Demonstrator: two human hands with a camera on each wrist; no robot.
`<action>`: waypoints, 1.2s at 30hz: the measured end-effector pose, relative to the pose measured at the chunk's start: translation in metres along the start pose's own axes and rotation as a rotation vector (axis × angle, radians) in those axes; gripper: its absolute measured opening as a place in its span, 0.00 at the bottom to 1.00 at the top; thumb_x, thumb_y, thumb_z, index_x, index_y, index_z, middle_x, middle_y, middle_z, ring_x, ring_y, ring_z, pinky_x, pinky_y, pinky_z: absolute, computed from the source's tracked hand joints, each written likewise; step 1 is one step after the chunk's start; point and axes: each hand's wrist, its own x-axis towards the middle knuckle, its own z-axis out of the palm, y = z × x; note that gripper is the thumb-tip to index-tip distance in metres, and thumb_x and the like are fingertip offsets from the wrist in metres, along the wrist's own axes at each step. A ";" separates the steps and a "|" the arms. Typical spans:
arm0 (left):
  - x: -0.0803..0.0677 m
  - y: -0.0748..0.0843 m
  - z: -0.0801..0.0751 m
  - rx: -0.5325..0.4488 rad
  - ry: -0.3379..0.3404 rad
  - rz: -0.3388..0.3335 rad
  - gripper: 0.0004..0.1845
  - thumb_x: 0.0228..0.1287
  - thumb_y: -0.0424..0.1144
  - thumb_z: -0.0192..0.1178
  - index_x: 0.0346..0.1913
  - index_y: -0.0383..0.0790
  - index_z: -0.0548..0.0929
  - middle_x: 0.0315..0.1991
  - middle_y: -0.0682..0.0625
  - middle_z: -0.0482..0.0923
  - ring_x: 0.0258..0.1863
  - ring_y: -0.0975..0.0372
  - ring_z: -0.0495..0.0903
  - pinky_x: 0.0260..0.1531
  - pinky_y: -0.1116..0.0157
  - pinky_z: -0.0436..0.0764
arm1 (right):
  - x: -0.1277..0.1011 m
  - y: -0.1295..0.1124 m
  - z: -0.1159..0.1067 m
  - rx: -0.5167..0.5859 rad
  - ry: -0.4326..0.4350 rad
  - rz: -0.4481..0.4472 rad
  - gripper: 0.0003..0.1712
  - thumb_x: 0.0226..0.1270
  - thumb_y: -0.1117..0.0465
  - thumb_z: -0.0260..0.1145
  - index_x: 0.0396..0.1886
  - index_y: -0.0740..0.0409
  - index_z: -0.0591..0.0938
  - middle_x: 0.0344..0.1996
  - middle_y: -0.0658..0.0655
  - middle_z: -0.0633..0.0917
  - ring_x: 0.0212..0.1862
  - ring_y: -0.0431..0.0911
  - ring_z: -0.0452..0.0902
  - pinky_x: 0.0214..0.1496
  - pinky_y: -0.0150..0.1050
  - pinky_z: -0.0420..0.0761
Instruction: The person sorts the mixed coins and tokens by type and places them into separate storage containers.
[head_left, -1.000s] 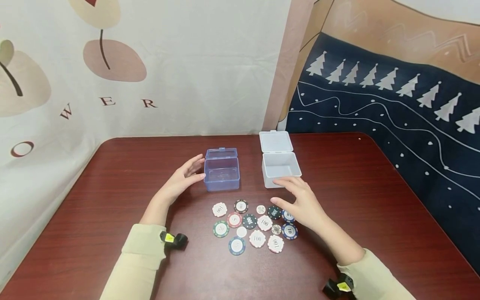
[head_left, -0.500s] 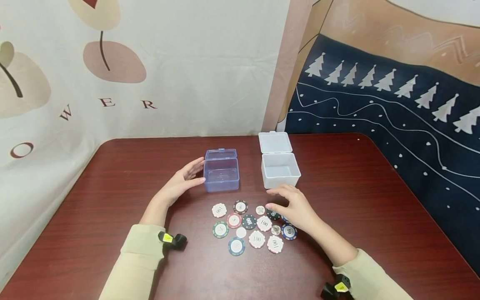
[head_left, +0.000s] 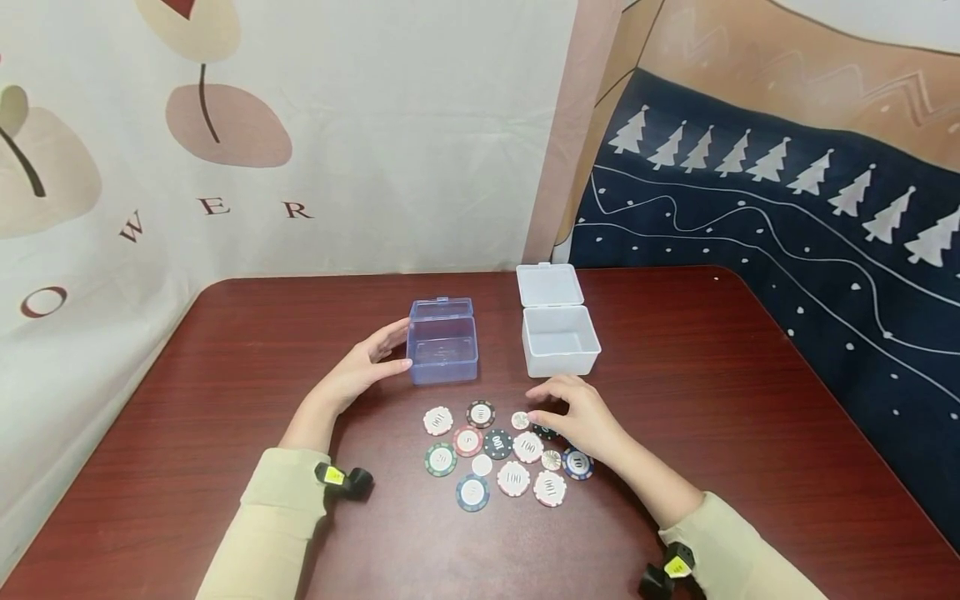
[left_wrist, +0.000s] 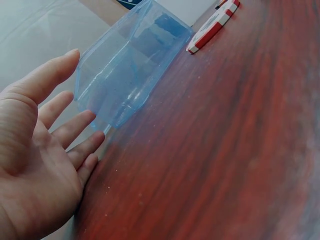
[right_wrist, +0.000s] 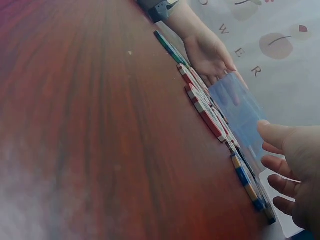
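Note:
My left hand (head_left: 356,371) rests at the left side of a clear blue plastic box (head_left: 443,372), fingers extended and thumb near its front corner; its lid stands raised. Over the upper right of a group of poker chips hovers my right hand (head_left: 583,418), fingers gently bent and nothing held. Its thumb tip is by a small silver coin (head_left: 520,421) and it partly covers a black chip (head_left: 543,433). A second coin (head_left: 551,460) lies near a blue chip (head_left: 577,463). White 100 chips (head_left: 513,478), a red chip (head_left: 468,442) and a green chip (head_left: 440,459) lie flat.
A white plastic box (head_left: 562,363) with its lid raised stands behind my right hand, right of the blue one. The dark red wooden table (head_left: 225,400) runs back to a printed cloth (head_left: 420,167). A white disc (head_left: 482,465) lies among the chips.
My right hand has come down and left from in front of the white box toward the silver coin, covering a blue chip at the upper right. My left hand stays beside the blue box.

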 end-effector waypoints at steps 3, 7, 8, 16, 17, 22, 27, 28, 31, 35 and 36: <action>-0.001 -0.001 0.000 -0.003 -0.005 -0.004 0.37 0.64 0.35 0.62 0.74 0.41 0.58 0.70 0.41 0.59 0.70 0.53 0.55 0.67 0.49 0.48 | 0.001 0.002 0.003 -0.010 -0.014 -0.013 0.14 0.51 0.59 0.76 0.40 0.53 0.87 0.32 0.44 0.81 0.39 0.41 0.72 0.42 0.39 0.72; -0.001 -0.001 -0.001 -0.009 -0.013 -0.010 0.37 0.64 0.35 0.62 0.74 0.42 0.58 0.71 0.41 0.59 0.70 0.52 0.55 0.67 0.48 0.48 | 0.002 0.002 0.005 -0.021 -0.029 -0.009 0.13 0.51 0.59 0.77 0.38 0.52 0.87 0.30 0.43 0.80 0.38 0.41 0.70 0.41 0.39 0.71; -0.001 -0.002 -0.001 -0.010 -0.014 -0.013 0.37 0.64 0.35 0.62 0.74 0.42 0.58 0.71 0.41 0.59 0.70 0.52 0.55 0.67 0.48 0.48 | 0.002 0.002 0.005 -0.024 -0.031 -0.008 0.13 0.50 0.59 0.77 0.38 0.51 0.87 0.30 0.43 0.80 0.38 0.41 0.70 0.41 0.39 0.70; 0.000 -0.001 -0.002 -0.017 -0.027 -0.015 0.37 0.64 0.34 0.61 0.74 0.42 0.58 0.71 0.42 0.59 0.70 0.52 0.55 0.67 0.48 0.47 | 0.004 0.003 0.009 -0.078 -0.058 -0.010 0.11 0.50 0.58 0.77 0.36 0.49 0.87 0.28 0.40 0.78 0.36 0.39 0.69 0.45 0.44 0.64; 0.000 -0.001 -0.002 -0.017 -0.028 -0.015 0.37 0.64 0.34 0.61 0.74 0.42 0.58 0.71 0.42 0.59 0.70 0.52 0.55 0.67 0.48 0.47 | 0.004 0.003 0.009 -0.084 -0.059 -0.008 0.11 0.50 0.58 0.77 0.35 0.49 0.88 0.27 0.40 0.78 0.36 0.39 0.69 0.45 0.44 0.64; 0.000 0.000 -0.003 -0.021 -0.033 -0.013 0.37 0.64 0.35 0.62 0.74 0.42 0.58 0.71 0.42 0.59 0.70 0.52 0.54 0.67 0.48 0.48 | 0.005 0.003 0.010 -0.088 -0.067 -0.003 0.11 0.49 0.58 0.77 0.34 0.48 0.88 0.26 0.40 0.78 0.37 0.39 0.69 0.45 0.44 0.64; 0.000 0.000 -0.003 -0.030 -0.036 -0.009 0.37 0.64 0.36 0.62 0.73 0.43 0.58 0.70 0.42 0.59 0.70 0.52 0.55 0.66 0.48 0.48 | 0.007 0.004 0.011 -0.083 -0.076 0.000 0.09 0.50 0.57 0.77 0.33 0.46 0.88 0.24 0.38 0.76 0.36 0.38 0.68 0.45 0.44 0.63; 0.000 0.000 -0.003 -0.034 -0.037 -0.009 0.37 0.64 0.36 0.62 0.73 0.43 0.58 0.70 0.42 0.59 0.70 0.51 0.55 0.66 0.47 0.48 | 0.007 0.003 0.011 -0.083 -0.079 0.001 0.09 0.50 0.57 0.77 0.33 0.46 0.88 0.24 0.37 0.76 0.36 0.38 0.68 0.45 0.44 0.63; 0.001 -0.001 -0.003 -0.041 -0.040 -0.011 0.37 0.64 0.35 0.62 0.73 0.43 0.58 0.71 0.42 0.59 0.70 0.51 0.55 0.66 0.48 0.48 | 0.008 0.003 0.010 -0.083 -0.088 0.004 0.08 0.51 0.56 0.77 0.32 0.45 0.88 0.22 0.37 0.73 0.34 0.38 0.66 0.43 0.43 0.62; 0.002 -0.003 -0.003 -0.046 -0.039 -0.016 0.37 0.64 0.35 0.62 0.73 0.43 0.58 0.71 0.42 0.59 0.69 0.51 0.55 0.66 0.48 0.49 | 0.009 0.001 0.010 -0.093 -0.108 0.020 0.07 0.52 0.56 0.76 0.31 0.45 0.86 0.20 0.39 0.70 0.32 0.39 0.64 0.41 0.42 0.59; 0.002 -0.003 -0.003 -0.044 -0.037 -0.019 0.37 0.64 0.35 0.62 0.73 0.43 0.58 0.71 0.42 0.59 0.69 0.51 0.55 0.66 0.48 0.49 | 0.009 0.001 0.010 -0.096 -0.113 0.023 0.07 0.52 0.56 0.76 0.30 0.45 0.86 0.20 0.40 0.70 0.32 0.39 0.64 0.40 0.42 0.58</action>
